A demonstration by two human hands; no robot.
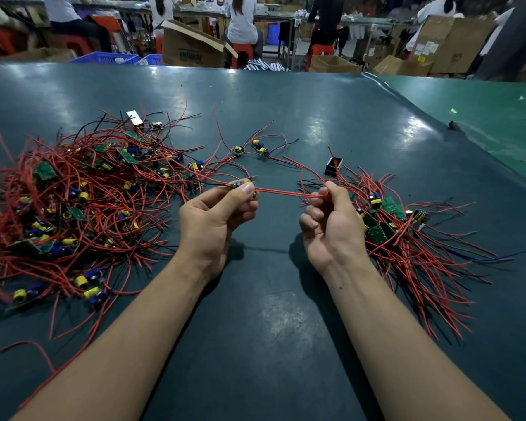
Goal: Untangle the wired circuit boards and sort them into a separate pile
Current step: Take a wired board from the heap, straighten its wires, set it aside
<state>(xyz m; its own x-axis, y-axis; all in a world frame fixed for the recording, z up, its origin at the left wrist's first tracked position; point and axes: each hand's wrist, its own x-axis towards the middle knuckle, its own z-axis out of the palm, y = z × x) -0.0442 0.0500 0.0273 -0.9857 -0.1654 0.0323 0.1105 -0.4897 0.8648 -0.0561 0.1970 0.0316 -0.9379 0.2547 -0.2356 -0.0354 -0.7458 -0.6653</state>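
Dark table (270, 314): left hand (216, 214) pinches circuit board (243, 184), right hand (331, 220) grips its red wires (286, 192).

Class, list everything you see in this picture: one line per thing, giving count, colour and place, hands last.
tangled pile: one, red wires, green boards, table left
sorted pile: one, red wires, green boards, table right
loose boards: about three, yellow and blue parts, centre back
black block: one, near sorted pile
table: one, dark green
boxes: several, brown, background
left hand: pinches held board
right hand: grips red wires
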